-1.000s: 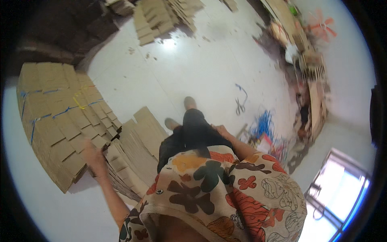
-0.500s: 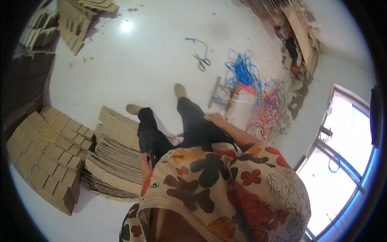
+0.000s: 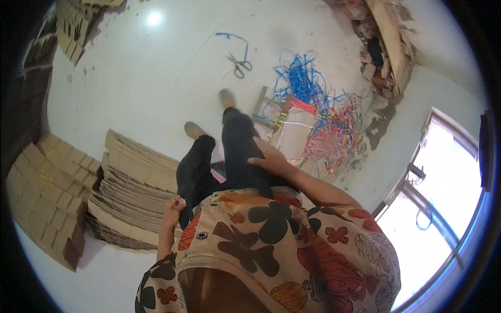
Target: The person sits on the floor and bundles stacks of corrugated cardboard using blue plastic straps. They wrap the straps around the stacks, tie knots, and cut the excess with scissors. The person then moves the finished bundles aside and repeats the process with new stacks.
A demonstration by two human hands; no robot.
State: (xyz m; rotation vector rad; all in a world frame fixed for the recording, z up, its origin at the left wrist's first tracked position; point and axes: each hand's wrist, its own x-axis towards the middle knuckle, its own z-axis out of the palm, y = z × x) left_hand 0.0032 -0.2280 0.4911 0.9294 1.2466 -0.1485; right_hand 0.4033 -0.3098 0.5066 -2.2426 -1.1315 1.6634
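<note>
Black trousers [image 3: 237,141] lay under the right hand [image 3: 272,158], with brown cardboard stacked to the left.
The trousers ran from below a flowered shirt [image 3: 271,235] to the shoes. The right hand rested on the right thigh, its thumb apart from the other fingers. The left hand [image 3: 172,211] was beside the left thigh, its fingers curled by the trousers; whether they pinched the cloth could not be told. Near it lay a stack of cardboard sheets [image 3: 138,190], and farther left a second cardboard stack [image 3: 44,201]. Scissors [image 3: 239,68] lay on the pale floor [image 3: 151,83] ahead, and tangled blue strapping [image 3: 300,78] lay ahead and to the right.
</note>
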